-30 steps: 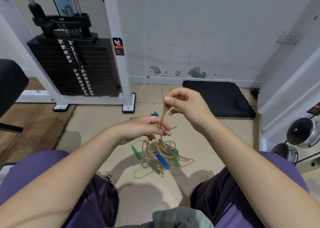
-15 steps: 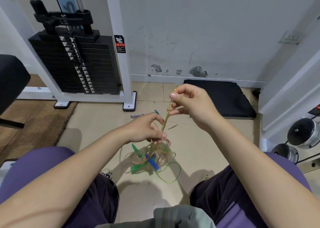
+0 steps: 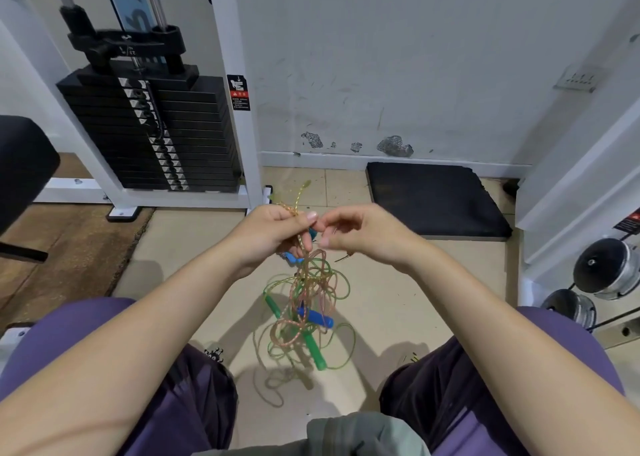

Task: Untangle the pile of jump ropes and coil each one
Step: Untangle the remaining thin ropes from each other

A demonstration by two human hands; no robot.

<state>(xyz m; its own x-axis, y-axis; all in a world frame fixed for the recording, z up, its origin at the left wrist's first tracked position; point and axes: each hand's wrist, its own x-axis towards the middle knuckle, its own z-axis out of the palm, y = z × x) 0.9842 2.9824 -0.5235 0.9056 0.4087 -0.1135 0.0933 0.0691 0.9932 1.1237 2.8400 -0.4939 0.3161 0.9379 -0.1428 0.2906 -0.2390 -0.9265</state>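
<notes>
- Here we see the left hand (image 3: 273, 236) with fingers curled round a thin, braided yellow-and-orange rope (image 3: 300, 197); its free end sticks up and bends over above the knuckles.
- The right hand (image 3: 360, 236) sits just beside the left, fingertips nearly touching it, thumb and forefinger drawn together; we cannot tell whether they pinch a strand.
- Below both hands hangs the tangle of jump ropes (image 3: 311, 303), between the person's knees and above the tiled floor (image 3: 194, 258): glossy translucent green cord in wide loops, finer pinkish-orange cord in tighter coils.
- We note smooth cylindrical plastic handles caught in the tangle: a blue handle (image 3: 317, 317) lying across it, a green handle (image 3: 313, 350) pointing down, and a second green handle (image 3: 270, 304) at the left edge.
- A matt black foam mat (image 3: 433, 199) with rounded corners lies against the scuffed wall; a black plate weight stack (image 3: 156, 137) stands in a white frame to the left; chromed dumbbell ends (image 3: 609, 268) sit at the right.
- Against the frame half a second before, we find the right hand lowered and closed in on the left, the left hand raised, and the bundle lifted and drawn out longer, with the green handle now at the bottom.
</notes>
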